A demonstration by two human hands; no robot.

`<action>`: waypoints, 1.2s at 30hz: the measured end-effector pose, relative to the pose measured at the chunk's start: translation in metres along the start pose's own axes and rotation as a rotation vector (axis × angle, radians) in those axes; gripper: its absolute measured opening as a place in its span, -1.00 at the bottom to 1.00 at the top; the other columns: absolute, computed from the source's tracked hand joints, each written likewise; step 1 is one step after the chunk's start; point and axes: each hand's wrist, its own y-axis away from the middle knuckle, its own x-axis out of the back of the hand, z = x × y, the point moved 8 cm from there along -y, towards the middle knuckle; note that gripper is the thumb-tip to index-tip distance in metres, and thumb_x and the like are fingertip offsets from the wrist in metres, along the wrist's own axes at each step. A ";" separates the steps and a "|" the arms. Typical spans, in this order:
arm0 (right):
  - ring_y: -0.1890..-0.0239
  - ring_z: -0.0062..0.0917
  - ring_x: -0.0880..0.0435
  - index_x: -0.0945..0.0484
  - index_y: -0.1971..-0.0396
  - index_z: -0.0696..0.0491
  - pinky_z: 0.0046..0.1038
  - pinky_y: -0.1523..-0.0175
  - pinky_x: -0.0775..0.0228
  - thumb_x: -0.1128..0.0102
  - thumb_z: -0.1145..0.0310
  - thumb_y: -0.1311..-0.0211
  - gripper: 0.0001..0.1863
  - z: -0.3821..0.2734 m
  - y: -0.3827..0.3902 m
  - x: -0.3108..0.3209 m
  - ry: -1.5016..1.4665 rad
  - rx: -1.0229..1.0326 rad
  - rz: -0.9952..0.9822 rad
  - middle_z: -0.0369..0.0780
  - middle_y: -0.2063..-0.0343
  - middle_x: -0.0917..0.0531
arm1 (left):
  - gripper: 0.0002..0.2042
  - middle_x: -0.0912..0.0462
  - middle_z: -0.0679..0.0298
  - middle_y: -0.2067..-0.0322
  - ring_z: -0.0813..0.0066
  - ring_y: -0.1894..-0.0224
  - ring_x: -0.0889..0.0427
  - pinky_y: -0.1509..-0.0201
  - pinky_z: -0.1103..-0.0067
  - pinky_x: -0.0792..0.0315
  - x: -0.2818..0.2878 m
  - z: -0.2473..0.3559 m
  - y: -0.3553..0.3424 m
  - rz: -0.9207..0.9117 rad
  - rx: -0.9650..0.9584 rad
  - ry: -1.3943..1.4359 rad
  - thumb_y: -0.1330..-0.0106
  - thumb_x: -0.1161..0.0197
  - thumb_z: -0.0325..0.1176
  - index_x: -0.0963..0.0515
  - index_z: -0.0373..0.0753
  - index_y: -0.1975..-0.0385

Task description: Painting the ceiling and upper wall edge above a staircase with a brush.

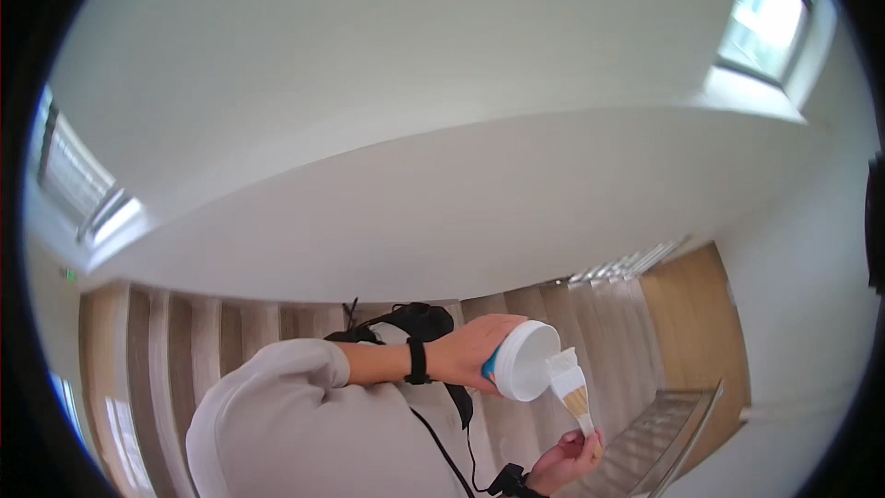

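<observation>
My left hand (470,350), a black band on its wrist, is wrapped around a white tub (533,361) with a blue label, held tilted with its mouth facing right. My right hand (567,459) pinches the handle of a flat paintbrush (576,397), whose tan bristles are coated in white at the upper end. That white end is at the tub's right rim; I cannot tell whether they touch. A black bundle (415,321) with cords hangs at my body, behind my left forearm.
A curved white wall (442,203) spans the view, with windows (765,14) at upper left and upper right. Wooden stairs (189,341) run below it, with a railing (687,429) at lower right beside a wooden landing (691,304). A plain white wall (797,295) stands at the right.
</observation>
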 end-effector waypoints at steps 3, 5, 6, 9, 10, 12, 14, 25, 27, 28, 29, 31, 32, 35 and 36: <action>0.44 -0.44 -0.57 -0.56 0.41 0.17 -0.44 0.31 -0.44 -0.14 0.52 -0.40 -0.86 -0.039 -0.011 -0.010 0.101 -0.004 -0.025 -0.18 0.40 -0.63 | 0.02 -0.46 0.03 -0.32 -0.01 -0.37 -0.42 -0.48 0.22 -0.29 -0.003 0.026 0.004 0.106 -0.038 -0.022 0.07 -0.72 -0.12 -0.27 -0.24 -0.43; 0.43 -0.42 -0.61 -0.58 0.38 0.21 -0.43 0.29 -0.49 -0.14 0.50 -0.40 -0.86 -0.059 -0.017 -0.024 0.170 -0.019 -0.090 -0.16 0.40 -0.65 | 0.07 -0.45 0.03 -0.34 0.01 -0.39 -0.41 -0.48 0.23 -0.29 -0.004 0.045 0.010 0.102 0.085 0.003 0.09 -0.73 -0.12 -0.23 -0.22 -0.46; 0.41 -0.41 -0.64 -0.60 0.33 0.26 -0.44 0.28 -0.51 -0.14 0.52 -0.39 -0.87 -0.067 -0.021 -0.029 0.306 -0.023 -0.152 -0.15 0.40 -0.66 | 0.08 -0.45 0.03 -0.33 0.01 -0.39 -0.41 -0.48 0.22 -0.30 0.000 0.055 0.018 0.163 0.109 -0.016 0.10 -0.73 -0.12 -0.23 -0.22 -0.47; 0.39 -0.42 -0.65 -0.63 0.27 0.29 -0.40 0.26 -0.54 -0.14 0.53 -0.41 -0.86 -0.081 -0.032 -0.070 0.625 0.188 -0.388 -0.13 0.34 -0.68 | 0.07 -0.45 0.04 -0.34 0.01 -0.39 -0.42 -0.47 0.22 -0.32 -0.001 0.064 0.037 0.298 0.188 0.007 0.09 -0.73 -0.12 -0.24 -0.21 -0.46; 0.39 -0.39 -0.67 -0.66 0.24 0.24 -0.37 0.24 -0.56 -0.17 0.54 -0.40 -0.88 -0.094 -0.030 -0.086 0.790 0.513 -0.615 -0.09 0.25 -0.70 | 0.07 -0.45 0.04 -0.34 0.01 -0.39 -0.42 -0.47 0.22 -0.32 -0.005 0.079 0.046 0.346 0.206 -0.001 0.09 -0.73 -0.12 -0.24 -0.21 -0.46; 0.39 -0.35 -0.67 -0.67 0.24 0.22 -0.36 0.24 -0.54 -0.17 0.53 -0.39 -0.89 -0.105 -0.049 -0.083 0.630 0.245 -0.658 -0.08 0.27 -0.70 | 0.06 -0.45 0.02 -0.34 0.00 -0.37 -0.44 -0.45 0.22 -0.34 -0.012 0.115 0.065 0.559 0.276 -0.058 0.10 -0.73 -0.11 -0.26 -0.22 -0.45; 0.38 -0.31 -0.68 -0.67 0.24 0.19 -0.35 0.24 -0.53 -0.18 0.53 -0.38 -0.90 -0.120 -0.057 -0.100 0.484 -0.045 -0.698 -0.08 0.28 -0.70 | 0.06 -0.45 0.01 -0.33 -0.01 -0.36 -0.45 -0.45 0.22 -0.34 -0.019 0.147 0.066 0.635 0.311 -0.085 0.11 -0.74 -0.10 -0.27 -0.23 -0.44; 0.48 -0.47 -0.56 -0.63 0.48 0.24 -0.34 0.33 -0.36 -0.17 0.42 -0.37 -0.76 -0.249 -0.038 -0.199 0.563 -0.145 -1.161 -0.18 0.51 -0.64 | 0.06 -0.48 0.02 -0.30 0.11 -0.36 -0.47 -0.46 0.30 -0.32 -0.058 0.294 0.077 1.141 0.563 -0.023 0.08 -0.76 -0.08 -0.28 -0.31 -0.43; 0.48 -0.53 -0.55 -0.63 0.49 0.24 -0.41 0.33 -0.34 -0.20 0.44 -0.36 -0.77 -0.281 -0.047 -0.193 0.526 -0.133 -1.161 -0.21 0.51 -0.64 | 0.05 -0.47 0.04 -0.31 0.16 -0.37 -0.46 -0.47 0.32 -0.31 -0.068 0.325 0.058 1.146 0.546 -0.009 0.06 -0.76 -0.09 -0.26 -0.31 -0.44; 0.48 -0.54 -0.55 -0.65 0.46 0.24 -0.43 0.33 -0.34 -0.21 0.44 -0.37 -0.79 -0.280 -0.055 -0.187 0.545 -0.150 -1.157 -0.22 0.50 -0.64 | 0.06 -0.45 0.04 -0.32 0.16 -0.37 -0.45 -0.48 0.31 -0.31 -0.074 0.328 0.049 1.126 0.548 0.067 0.06 -0.76 -0.08 -0.25 -0.31 -0.44; 0.48 -0.56 -0.55 -0.66 0.43 0.23 -0.45 0.33 -0.34 -0.23 0.44 -0.37 -0.81 -0.278 -0.060 -0.182 0.567 -0.166 -1.150 -0.23 0.50 -0.65 | 0.07 -0.44 0.04 -0.32 0.16 -0.38 -0.44 -0.48 0.31 -0.31 -0.078 0.323 0.043 1.101 0.549 0.147 0.05 -0.76 -0.08 -0.24 -0.30 -0.45; 0.49 -0.60 -0.55 -0.67 0.32 0.22 -0.52 0.35 -0.33 -0.26 0.45 -0.38 -0.86 -0.272 -0.074 -0.170 0.568 -0.240 -1.086 -0.26 0.48 -0.66 | 0.08 -0.42 0.03 -0.34 0.13 -0.39 -0.42 -0.48 0.29 -0.31 -0.096 0.303 0.039 1.068 0.535 0.151 0.04 -0.74 -0.06 -0.23 -0.29 -0.46; 0.49 -0.62 -0.55 -0.68 0.27 0.21 -0.54 0.36 -0.33 -0.27 0.45 -0.39 -0.87 -0.266 -0.081 -0.165 0.588 -0.240 -1.103 -0.26 0.48 -0.66 | 0.08 -0.42 0.02 -0.34 0.10 -0.39 -0.42 -0.48 0.29 -0.31 -0.104 0.293 0.037 1.018 0.537 0.114 0.04 -0.74 -0.06 -0.23 -0.28 -0.47; 0.49 -0.64 -0.56 -0.69 0.20 0.21 -0.59 0.37 -0.33 -0.29 0.45 -0.39 -0.86 -0.255 -0.084 -0.164 0.610 -0.245 -1.089 -0.27 0.49 -0.67 | 0.06 -0.46 -0.02 -0.31 0.01 -0.35 -0.45 -0.45 0.24 -0.33 -0.099 0.281 0.034 0.969 0.502 0.103 0.06 -0.72 0.05 -0.27 -0.25 -0.44; 0.49 -0.66 -0.57 -0.70 0.18 0.21 -0.62 0.38 -0.32 -0.30 0.45 -0.39 -0.85 -0.250 -0.082 -0.165 0.608 -0.258 -1.069 -0.27 0.50 -0.67 | 0.07 -0.45 -0.02 -0.31 -0.01 -0.35 -0.44 -0.46 0.24 -0.32 -0.096 0.276 0.035 0.948 0.481 0.066 0.06 -0.72 0.05 -0.26 -0.25 -0.45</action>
